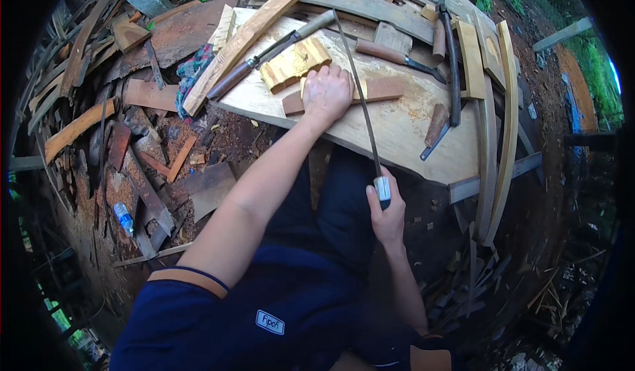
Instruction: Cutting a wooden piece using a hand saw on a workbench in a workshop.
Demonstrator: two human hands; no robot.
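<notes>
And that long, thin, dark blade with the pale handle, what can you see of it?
The long, thin, dark blade looks metallic and appears almost edge-on; teeth can't be made out. Its boxy, whitish handle sits in the grip of the right hand. The blade slants up and left, crossing in view the reddish-brown wooden strip; whether it touches the wood is unclear.

The left hand partly hides the brown strip; the right hand, the white handle.

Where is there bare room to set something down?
Free: the pale board between the thin blade, the short brown-handled tool and near edge. Crowded: its left, with yellow block and wooden beam; its back, with planks.
</notes>
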